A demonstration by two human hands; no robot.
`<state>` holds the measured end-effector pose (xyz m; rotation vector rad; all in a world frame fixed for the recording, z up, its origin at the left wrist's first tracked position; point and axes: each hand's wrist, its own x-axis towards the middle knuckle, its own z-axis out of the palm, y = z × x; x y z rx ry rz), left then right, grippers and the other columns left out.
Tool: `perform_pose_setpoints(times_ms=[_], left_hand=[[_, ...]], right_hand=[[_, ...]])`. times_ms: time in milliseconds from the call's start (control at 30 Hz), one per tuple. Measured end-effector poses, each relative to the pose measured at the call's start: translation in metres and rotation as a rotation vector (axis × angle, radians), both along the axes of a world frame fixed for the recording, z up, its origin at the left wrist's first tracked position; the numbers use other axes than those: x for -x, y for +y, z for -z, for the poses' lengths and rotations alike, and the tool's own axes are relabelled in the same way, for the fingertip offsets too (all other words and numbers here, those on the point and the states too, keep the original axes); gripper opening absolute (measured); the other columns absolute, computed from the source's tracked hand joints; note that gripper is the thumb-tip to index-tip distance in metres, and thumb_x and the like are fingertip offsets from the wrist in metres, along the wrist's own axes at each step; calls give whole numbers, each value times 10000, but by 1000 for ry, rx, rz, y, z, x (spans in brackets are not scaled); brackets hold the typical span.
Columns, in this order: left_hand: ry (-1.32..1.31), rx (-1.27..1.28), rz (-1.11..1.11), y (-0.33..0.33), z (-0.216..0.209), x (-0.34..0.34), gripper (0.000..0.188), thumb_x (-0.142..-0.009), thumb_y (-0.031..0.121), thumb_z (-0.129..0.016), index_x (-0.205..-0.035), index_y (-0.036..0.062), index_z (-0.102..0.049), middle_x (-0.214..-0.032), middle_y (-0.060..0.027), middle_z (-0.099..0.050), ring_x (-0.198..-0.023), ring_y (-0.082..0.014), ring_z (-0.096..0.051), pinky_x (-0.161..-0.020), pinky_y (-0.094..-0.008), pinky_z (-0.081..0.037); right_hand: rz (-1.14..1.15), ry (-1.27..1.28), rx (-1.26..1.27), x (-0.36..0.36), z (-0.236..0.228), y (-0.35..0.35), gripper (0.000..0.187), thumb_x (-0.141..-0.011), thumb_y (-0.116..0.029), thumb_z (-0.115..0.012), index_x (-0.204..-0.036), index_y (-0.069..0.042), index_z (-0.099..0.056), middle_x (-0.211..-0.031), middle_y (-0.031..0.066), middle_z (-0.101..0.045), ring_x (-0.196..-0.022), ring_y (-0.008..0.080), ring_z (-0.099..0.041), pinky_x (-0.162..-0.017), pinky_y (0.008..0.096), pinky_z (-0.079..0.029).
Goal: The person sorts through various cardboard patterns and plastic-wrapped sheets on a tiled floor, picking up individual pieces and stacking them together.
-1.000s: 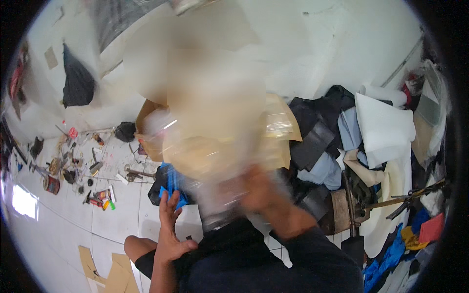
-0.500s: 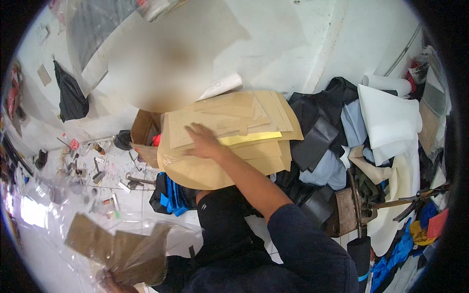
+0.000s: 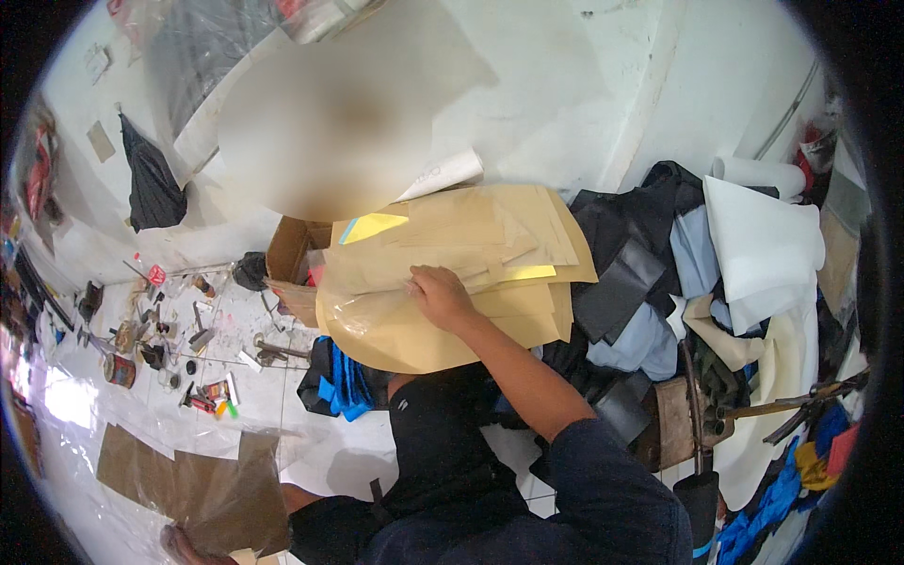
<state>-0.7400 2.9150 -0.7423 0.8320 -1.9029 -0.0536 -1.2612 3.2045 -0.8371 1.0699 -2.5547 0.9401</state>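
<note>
My right hand [image 3: 444, 299] reaches over a stack of tan paper sheets [image 3: 405, 350], its fingers curled and pinching the edge of a clear plastic bag [image 3: 363, 306] that lies across the sheets. Yellow strips show at the stack's upper left [image 3: 377, 227] and on its right side [image 3: 527, 273]. At the lower left, my left hand [image 3: 193, 546] shows only in part below some brown cardboard pieces [image 3: 212, 485] in clear plastic; its fingers seem closed on their near edge.
An open cardboard box [image 3: 285, 250] stands behind the stack's left end. Small tools and bottles [image 3: 212, 395] lie scattered on the white tiled floor. Black and grey fabric [image 3: 621, 282] is heaped to the right, beside white sheet material [image 3: 763, 250]. Blue straps [image 3: 347, 381] lie near my knee.
My right hand has moved right, from lying spread on the stack to a pinch on the plastic. A yellow strip now shows at upper left. The cardboard pieces have shifted left and down.
</note>
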Motion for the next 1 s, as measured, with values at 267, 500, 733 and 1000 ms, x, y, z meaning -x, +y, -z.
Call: perform_pose_setpoints(times_ms=[267,500,733,1000], left_hand=[[164,-256,235,-42,33,-12,280,-958,130,-458,-1166,-19,-572,-1297,-169,-469,-1232,-281,-447,-1047,-425,-389],[264,-361,223,-26,6,64,245,-950,121,-470,-1044,-54,-615,-1133,-140,-547,-1102,-257,-489,-999,-373,-384],[151,-226,463,-45,-45,184,282,-956,137,-518,-1146,-45,-618,-1220,-128,-558,-1156,-229,-509,-1013,-365,-389],[32,470,421,-22,-65,395,440,-886,93,-578,-1308,-10,-510,-1322,-171,-532,-1209,-297,-507,-1005,-383,-404]], right_hand=[[-64,107,258,-62,12,53,233,-953,-224,-512,-1045,-25,-587,-913,164,-631,-825,368,-596,-721,436,-476],[352,-308,1237,-61,56,135,242,-931,-216,-514,-1001,11,-559,-899,133,-613,-831,245,-584,-769,375,-473],[588,-94,1494,-35,-137,210,380,-1018,-251,-360,-1210,37,-515,-1194,147,-579,-1075,259,-559,-944,352,-421],[470,-151,1671,-64,-186,281,453,-1023,-345,-373,-1277,13,-483,-1265,139,-553,-1141,271,-543,-975,401,-447]])
